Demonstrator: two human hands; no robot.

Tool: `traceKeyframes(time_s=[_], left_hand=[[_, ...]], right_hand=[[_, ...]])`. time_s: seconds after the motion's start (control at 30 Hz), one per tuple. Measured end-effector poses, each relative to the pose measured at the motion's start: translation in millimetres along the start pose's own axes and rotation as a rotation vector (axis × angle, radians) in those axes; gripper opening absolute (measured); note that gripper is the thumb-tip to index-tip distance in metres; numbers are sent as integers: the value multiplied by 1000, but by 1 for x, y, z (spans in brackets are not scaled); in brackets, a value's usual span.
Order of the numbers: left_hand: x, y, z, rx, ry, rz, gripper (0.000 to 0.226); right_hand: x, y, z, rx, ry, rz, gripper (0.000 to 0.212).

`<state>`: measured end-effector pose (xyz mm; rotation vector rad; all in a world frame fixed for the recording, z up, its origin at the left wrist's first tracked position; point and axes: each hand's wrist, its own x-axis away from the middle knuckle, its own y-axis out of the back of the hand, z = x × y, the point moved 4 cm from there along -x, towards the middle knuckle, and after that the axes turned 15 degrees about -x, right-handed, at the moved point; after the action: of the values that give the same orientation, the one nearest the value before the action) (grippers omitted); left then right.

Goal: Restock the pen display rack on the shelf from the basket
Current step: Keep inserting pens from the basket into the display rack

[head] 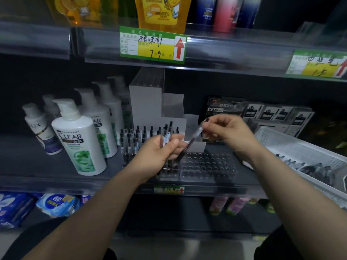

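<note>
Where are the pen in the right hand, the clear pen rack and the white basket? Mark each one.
pen (190,141): head view, on its dark lower barrel.
clear pen rack (208,166): head view, on its empty holes.
white basket (277,141): head view, on its mesh wall.

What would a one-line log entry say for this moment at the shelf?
left hand holds spare pens | right hand pinches single pen, tip down at rack | basket at right
</note>
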<state>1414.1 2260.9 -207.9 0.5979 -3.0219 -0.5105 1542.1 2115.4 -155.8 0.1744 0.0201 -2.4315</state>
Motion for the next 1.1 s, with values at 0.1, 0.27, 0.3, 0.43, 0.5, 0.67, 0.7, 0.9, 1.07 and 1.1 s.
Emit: traceKeyframes(time_s=[0.1,0.27,0.3,0.43,0.5,0.67,0.7,0.9,1.07,1.1], left_hand=[[-5,10,-6,-3,-50,-128,21],[-10,6,-8,49,-21,-136,21],[-11,4,-9,73,-2,-114,19],[-15,0,-11,165,21,-113,12],[-18,-2,-10,174,23,-129,9],[-19,-4,-8,23,-79,-218,16],[-20,-4,-7,15,-95,-238,16],[-19,-3,-4,115,-73,-286,19],[-20,-6,-4,116,-68,-307,16],[-20,-7,-4,112,-65,-309,15]], right_hand=[[-8,16,4,-44,52,-115,19],[-17,17,-20,110,92,-268,8],[-20,15,-25,144,101,-274,9],[-32,2,-35,317,139,-200,11],[-34,-5,-40,356,143,-171,15],[-44,-11,-42,409,185,-161,8],[-46,-9,-40,430,193,-163,11],[-52,-7,-35,517,238,-125,17],[-52,-15,-43,580,255,-86,15],[-51,-17,-44,605,257,-73,14]])
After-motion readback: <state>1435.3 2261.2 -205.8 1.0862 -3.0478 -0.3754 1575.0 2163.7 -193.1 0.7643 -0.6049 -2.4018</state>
